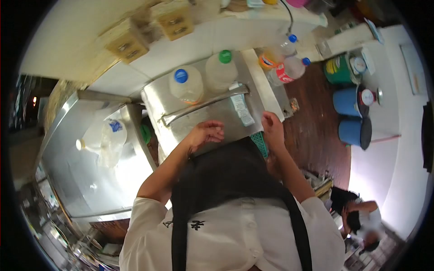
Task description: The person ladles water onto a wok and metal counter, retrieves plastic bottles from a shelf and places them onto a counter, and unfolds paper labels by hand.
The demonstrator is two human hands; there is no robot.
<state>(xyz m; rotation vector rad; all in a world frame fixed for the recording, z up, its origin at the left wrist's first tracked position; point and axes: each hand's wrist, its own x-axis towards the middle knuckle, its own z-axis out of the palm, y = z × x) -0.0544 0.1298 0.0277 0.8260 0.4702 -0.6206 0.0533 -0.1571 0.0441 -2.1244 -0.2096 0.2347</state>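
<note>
My left hand (208, 134) hovers over the near part of a stainless steel top (190, 124), fingers loosely bent with nothing visible in them. My right hand (273, 130) is raised beside the top's right edge, its fingers loosely curled and apart, also holding nothing I can see. Between the hands and a little beyond them, a white and blue printed packet (242, 108) lies across the steel, by a long bar handle (203, 105). Two large translucent jugs stand behind the handle: a blue-capped jug (185, 86) and a green-capped jug (221, 72). Green mesh plastic (259, 143) shows near my right wrist.
On the left, a steel counter (86, 180) bears a plastic bag (110, 144) and a white-capped bottle (88, 145). Plastic bottles (289, 70) stand at back right. Blue bins (352, 131) line the right wall. Another person (359, 217) is at lower right.
</note>
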